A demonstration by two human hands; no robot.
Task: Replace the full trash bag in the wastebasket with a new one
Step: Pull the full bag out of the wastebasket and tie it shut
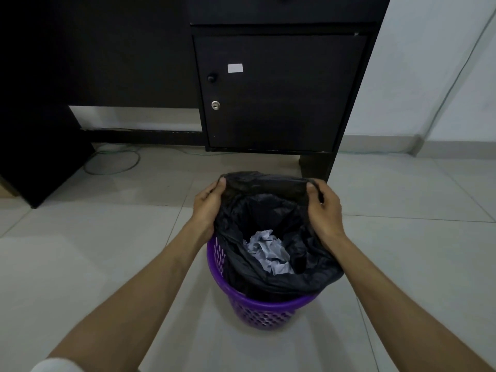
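A purple perforated wastebasket (257, 308) stands on the tiled floor in the middle of the view. A black trash bag (268, 200) sits inside it, its far rim lifted above the basket. Crumpled white paper (268, 251) lies in the bag. My left hand (208, 205) pinches the bag's rim at the far left. My right hand (323, 208) grips the rim at the far right. The near edge of the bag drapes over the basket's rim.
A dark desk with a locked cabinet door (279, 92) stands just behind the basket, one leg (316, 165) close to it. A green cable (115, 159) loops on the floor at the left. A white wall (429, 76) is at the right.
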